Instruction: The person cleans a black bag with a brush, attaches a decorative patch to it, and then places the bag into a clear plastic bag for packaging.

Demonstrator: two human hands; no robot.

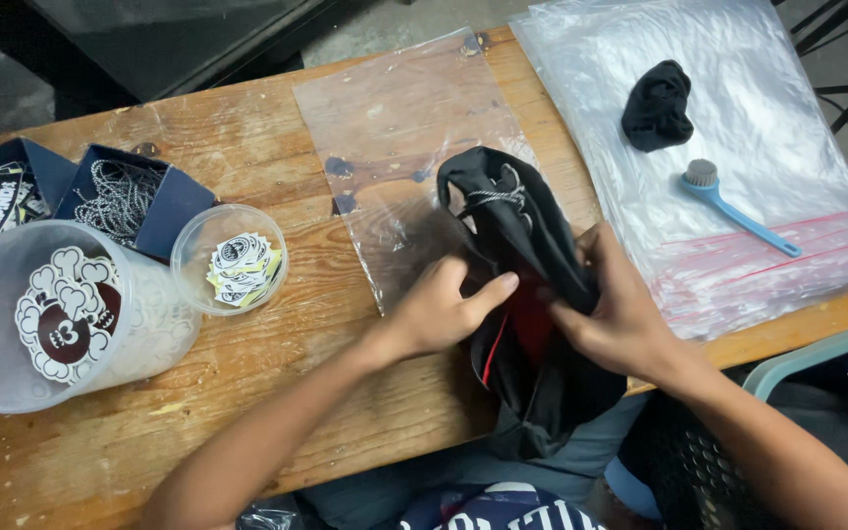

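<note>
Fingers of both hands close on a black drawstring garment (527, 294) at the near middle of the wooden table (247, 373). The left hand (439, 312) pinches the cloth's left side, thumb stretched toward the right across the fabric. The right hand (615, 314) grips the right side, fingers curled over a fold, with a strip of red lining showing between the two hands. The garment's far end, with its white-and-black cord, lies on a single clear plastic bag (395, 137) that runs from the hands to the far edge; its near end hangs off the table's near edge over the person's lap.

To the right, a stack of clear zip bags (787, 255) with red seal strips fills that side and overhangs the right edge; a small black cloth bundle (658, 106) and a blue-handled brush (733, 206) rest on it. To the left, well apart from the hands, stand a small clear tub of stickers (230, 260), a large translucent container (51, 319) and a dark blue box of cords (125, 201). Bare wood lies open between the tub and the left hand, and along the near left edge.
</note>
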